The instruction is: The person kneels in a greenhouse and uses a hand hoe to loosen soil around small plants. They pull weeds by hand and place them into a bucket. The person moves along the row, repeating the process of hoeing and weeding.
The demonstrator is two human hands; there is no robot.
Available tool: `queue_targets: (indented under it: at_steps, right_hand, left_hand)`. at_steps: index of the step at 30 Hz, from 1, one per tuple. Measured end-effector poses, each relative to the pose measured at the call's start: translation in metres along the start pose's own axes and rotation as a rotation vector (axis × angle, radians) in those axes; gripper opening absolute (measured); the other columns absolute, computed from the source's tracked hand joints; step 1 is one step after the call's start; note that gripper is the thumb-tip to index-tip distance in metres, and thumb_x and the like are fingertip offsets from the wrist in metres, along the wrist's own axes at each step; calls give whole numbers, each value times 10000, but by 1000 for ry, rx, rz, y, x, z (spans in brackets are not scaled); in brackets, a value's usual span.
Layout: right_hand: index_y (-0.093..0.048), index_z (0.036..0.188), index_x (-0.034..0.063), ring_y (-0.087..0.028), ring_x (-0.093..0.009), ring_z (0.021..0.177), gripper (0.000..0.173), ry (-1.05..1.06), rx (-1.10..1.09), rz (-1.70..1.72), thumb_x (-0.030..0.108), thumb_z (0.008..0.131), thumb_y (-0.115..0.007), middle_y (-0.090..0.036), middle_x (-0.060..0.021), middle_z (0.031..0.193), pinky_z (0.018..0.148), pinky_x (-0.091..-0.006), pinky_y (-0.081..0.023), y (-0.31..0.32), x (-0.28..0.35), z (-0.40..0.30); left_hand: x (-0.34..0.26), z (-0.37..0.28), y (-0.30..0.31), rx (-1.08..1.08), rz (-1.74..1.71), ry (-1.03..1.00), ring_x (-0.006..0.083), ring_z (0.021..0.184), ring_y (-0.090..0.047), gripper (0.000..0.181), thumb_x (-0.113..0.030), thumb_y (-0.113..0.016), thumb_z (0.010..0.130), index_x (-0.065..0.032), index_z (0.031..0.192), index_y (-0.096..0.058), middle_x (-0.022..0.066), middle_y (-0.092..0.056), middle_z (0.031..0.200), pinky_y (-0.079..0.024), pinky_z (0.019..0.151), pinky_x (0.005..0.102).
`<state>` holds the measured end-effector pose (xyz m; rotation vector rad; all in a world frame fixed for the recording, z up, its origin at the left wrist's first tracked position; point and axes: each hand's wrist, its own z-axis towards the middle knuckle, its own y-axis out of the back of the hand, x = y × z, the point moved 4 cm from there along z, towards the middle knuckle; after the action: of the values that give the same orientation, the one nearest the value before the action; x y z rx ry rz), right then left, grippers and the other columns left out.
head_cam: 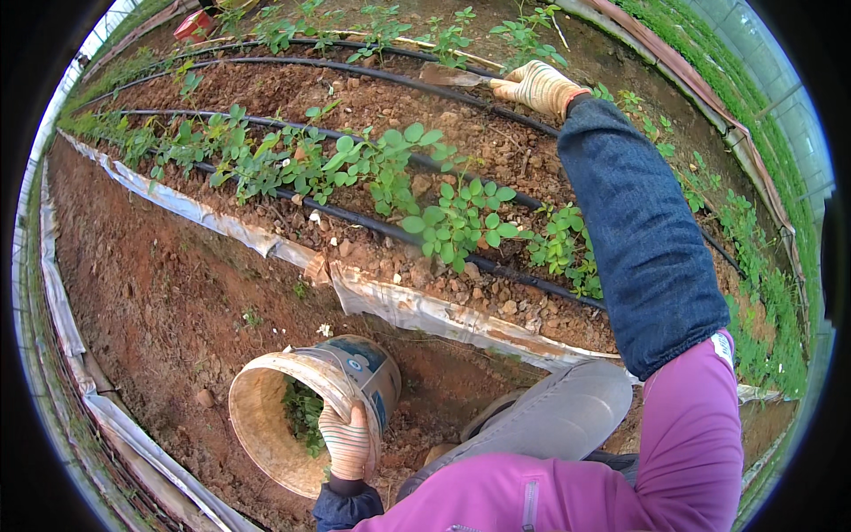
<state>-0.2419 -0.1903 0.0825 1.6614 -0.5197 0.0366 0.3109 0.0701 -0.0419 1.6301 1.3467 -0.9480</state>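
A striped work glove covers my right hand [542,88], stretched out over the far side of the planted bed. It grips a hand trowel [455,76] whose soil-stained blade points left, close above a black drip hose [372,74]. My left hand [347,439], gloved alike, clasps the rim of a dirty plastic bucket [266,379]. The bucket leans with its mouth towards me and to the left, and green plant cuttings or weeds [302,412] lie inside it. Between the bucket and the trowel grow leafy green plants [459,219] in a row.
Several black hoses run along the bed of clumpy brown soil [492,136]. A white plastic sheet edging [412,316] borders the bed on my side. The bucket is on a reddish dirt path [166,292]. A red container [194,26] sits at the far upper left.
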Motion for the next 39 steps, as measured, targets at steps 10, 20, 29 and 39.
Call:
queue_targets:
  at_steps: [10, 20, 29, 39]
  right_hand:
    - [-706, 1011, 3, -660, -396, 841, 447, 130, -250, -190, 431, 908, -625, -683, -237, 886, 766, -440, -521, 28, 8, -55]
    - [-673, 856, 60, -659, -352, 720, 260, 267, -365, -378, 314, 889, -628, -668, -163, 747, 660, -451, -515, -44, 49, -44]
    - [-633, 862, 52, -648, -338, 685, 267, 242, -461, -158, 286, 967, -561, -630, -164, 670, 615, -456, -481, -42, 35, -52]
    - [-544, 1122, -45, -700, -345, 783, 249, 157, -402, -621, 71, 903, -537, -687, -225, 870, 617, -446, -545, -62, 72, -38]
  left_hand:
    - [2, 0, -1, -17, -10, -39, 156, 918, -595, 322, -13, -564, 882, 79, 1190, -564, 109, -666, 1049, -479, 853, 288]
    - [2, 0, -1, 3, 14, -86, 153, 923, -589, 309, -6, -563, 884, 74, 1183, -572, 104, -666, 1047, -477, 857, 286]
    - [1, 0, -1, 9, -23, -65, 142, 938, -586, 328, -3, -557, 892, 66, 1214, -562, 94, -658, 1072, -475, 862, 278]
    - [5, 0, 0, -6, -39, -25, 150, 929, -586, 311, -11, -563, 890, 74, 1189, -565, 100, -657, 1064, -475, 847, 280]
